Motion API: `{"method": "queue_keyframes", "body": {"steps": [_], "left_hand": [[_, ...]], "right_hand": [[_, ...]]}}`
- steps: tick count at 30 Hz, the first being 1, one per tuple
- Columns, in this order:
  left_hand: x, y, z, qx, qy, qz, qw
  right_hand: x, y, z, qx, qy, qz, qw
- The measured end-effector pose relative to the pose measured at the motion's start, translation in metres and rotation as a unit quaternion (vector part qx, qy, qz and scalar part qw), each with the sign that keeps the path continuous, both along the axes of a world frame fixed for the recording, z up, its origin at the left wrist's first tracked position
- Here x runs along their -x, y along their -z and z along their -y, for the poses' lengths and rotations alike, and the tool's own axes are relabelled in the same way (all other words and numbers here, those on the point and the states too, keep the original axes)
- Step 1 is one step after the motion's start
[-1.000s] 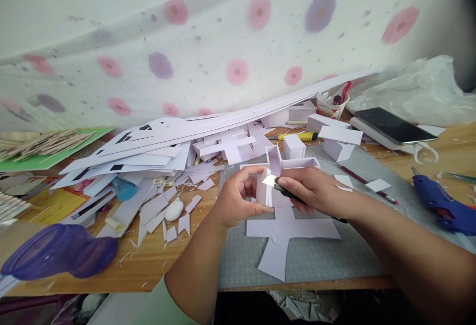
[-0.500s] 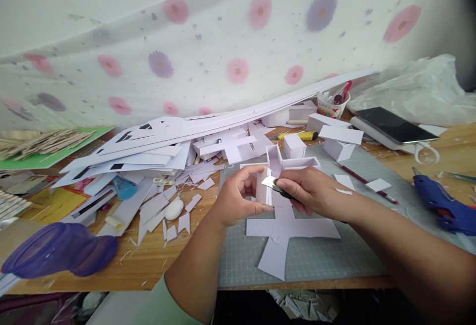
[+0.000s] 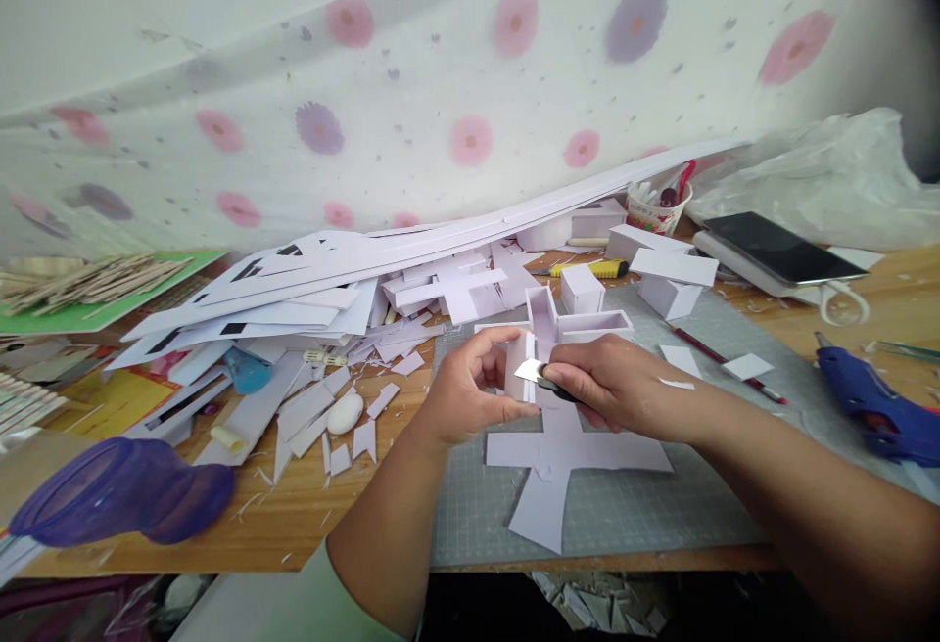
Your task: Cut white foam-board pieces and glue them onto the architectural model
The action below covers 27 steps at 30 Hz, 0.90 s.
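Note:
My left hand [image 3: 470, 383] is closed around a small white foam-board piece [image 3: 518, 368], thumb below and fingers above, holding it upright. In my right hand [image 3: 613, 380] is a utility knife [image 3: 540, 377], its short metal blade pointing left against the edge of that piece. Most of the knife's dark handle is hidden by my fingers. Below both hands a white cross-shaped cutout [image 3: 565, 451] lies flat on the grey cutting mat [image 3: 705, 495]. Just behind the hands stand open white box-like forms [image 3: 593, 326] and a small white block [image 3: 582, 288].
Scraps and white sheets [image 3: 308, 280] pile up at the left and back. A yellow cutter [image 3: 587, 270], a red pencil [image 3: 727, 360], a blue glue gun [image 3: 873, 407] and a phone [image 3: 782, 246] lie rightward. A purple mesh container [image 3: 124, 490] sits front left.
The knife blade has shifted slightly down along the white piece's edge, and my right hand moved down with it. My left hand keeps its hold in nearly the same place.

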<state>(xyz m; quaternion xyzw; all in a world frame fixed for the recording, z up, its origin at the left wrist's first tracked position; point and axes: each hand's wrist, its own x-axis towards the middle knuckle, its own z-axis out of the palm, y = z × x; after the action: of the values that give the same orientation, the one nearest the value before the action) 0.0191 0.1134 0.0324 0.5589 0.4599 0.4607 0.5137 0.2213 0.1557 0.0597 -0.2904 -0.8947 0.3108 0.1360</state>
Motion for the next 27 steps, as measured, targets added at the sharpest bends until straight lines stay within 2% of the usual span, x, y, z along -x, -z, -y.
{"method": "queue_keyframes", "body": {"steps": [16, 21, 25, 27], "left_hand": [[-0.001, 0.004, -0.002, -0.015, -0.006, 0.012, 1.000], [0.003, 0.004, -0.003, -0.020, -0.048, 0.037, 0.998], [0.004, 0.002, -0.003, -0.021, -0.052, 0.027, 0.998], [0.003, 0.001, -0.003, -0.024, -0.055, 0.026, 0.998]], "right_hand": [[-0.001, 0.003, -0.001, 0.030, -0.051, 0.001, 0.998], [0.000, 0.000, 0.004, 0.019, -0.103, 0.019, 0.994], [-0.008, 0.000, 0.001, 0.120, -0.152, -0.027, 0.981], [-0.013, 0.002, -0.004, 0.130, -0.138, -0.073, 0.979]]}}
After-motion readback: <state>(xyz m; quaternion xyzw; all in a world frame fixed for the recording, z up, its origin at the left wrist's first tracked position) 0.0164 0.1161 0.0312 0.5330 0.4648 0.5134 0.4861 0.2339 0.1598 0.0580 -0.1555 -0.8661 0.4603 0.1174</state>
